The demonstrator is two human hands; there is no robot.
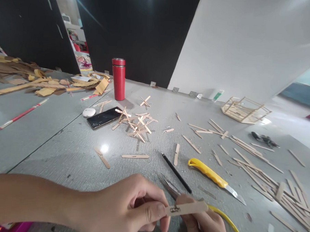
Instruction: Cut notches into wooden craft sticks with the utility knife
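Note:
My left hand [138, 207] pinches a flat wooden craft stick [188, 208] between thumb and fingers. A small rough-edged slot, dark around its rim, is cut near the pinched end. Partly behind the stick, the fingers of my right hand [207, 221] are curled around what look like pliers, with pointed metal jaws [170, 186] and a curved yellow handle [229, 220]. The stick hides part of that grip. Just beyond lie a black pen-like tool [176, 173] and a yellow-handled knife [209, 173] with its blade bare. Another slotted stick [135, 156] rests flat farther off.
Loose craft sticks [255, 168] spread over the table's right side, near a stick-built frame [246, 111]. Interlocked sticks [138, 123] stand beside a phone [103, 118], a white case [89, 112] and a red flask [118, 79]. Cardboard scraps [48, 85] lie far left.

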